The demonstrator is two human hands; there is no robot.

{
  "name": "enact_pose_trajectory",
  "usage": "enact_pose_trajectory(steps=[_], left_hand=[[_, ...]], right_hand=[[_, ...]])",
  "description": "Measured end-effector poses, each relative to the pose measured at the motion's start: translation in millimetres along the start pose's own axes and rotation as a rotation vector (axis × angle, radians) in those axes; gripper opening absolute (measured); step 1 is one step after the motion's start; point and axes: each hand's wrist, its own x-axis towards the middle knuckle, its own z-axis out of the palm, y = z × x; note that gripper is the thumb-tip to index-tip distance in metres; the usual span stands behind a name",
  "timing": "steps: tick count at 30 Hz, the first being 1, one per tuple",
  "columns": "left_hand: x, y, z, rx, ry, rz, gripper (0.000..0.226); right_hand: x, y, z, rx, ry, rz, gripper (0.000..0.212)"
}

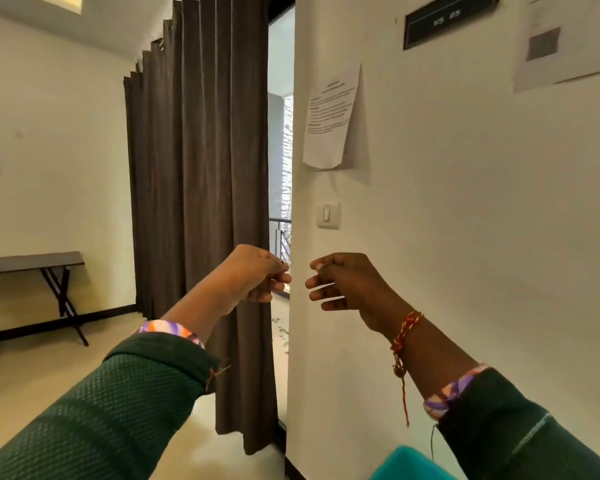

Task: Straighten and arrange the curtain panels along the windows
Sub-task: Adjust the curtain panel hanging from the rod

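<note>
Beside the window gap [280,168], the left hand [253,273] pinches the soft, heavy-draping curtain's [201,168] edge; the right hand's [343,282] fingers curl empty.

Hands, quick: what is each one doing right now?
Left hand: fingers curled at the curtain edge, apparently pinching it.
Right hand: fingers curled, holding nothing.

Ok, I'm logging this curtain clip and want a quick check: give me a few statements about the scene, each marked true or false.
1. The brown curtain covers the whole window. False: a bright gap stays open at its right edge.
2. The left hand is at the curtain's right edge. True.
3. The right hand grips the curtain. False: it is apart from it, in front of the white wall.
4. A light switch sits on that wall. True.
5. A red thread circles the left wrist. False: the right wrist.
</note>
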Motion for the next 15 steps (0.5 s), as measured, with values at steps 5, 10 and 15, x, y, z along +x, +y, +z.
enact_pose_trajectory(steps=[5,10,15], left_hand=[[107,-24,-48,0.04,-0.022,0.016,0.02],[201,-49,-104,0.042,-0.017,0.02,0.018],[281,-86,-163,0.01,-0.019,0.028,0.02]], right_hand=[[111,6,44,0.042,0.049,-0.027,0.016],[209,10,92,0.024,0.067,-0.008,0.015],[288,14,136,-0.022,0.076,-0.007,0.015]])
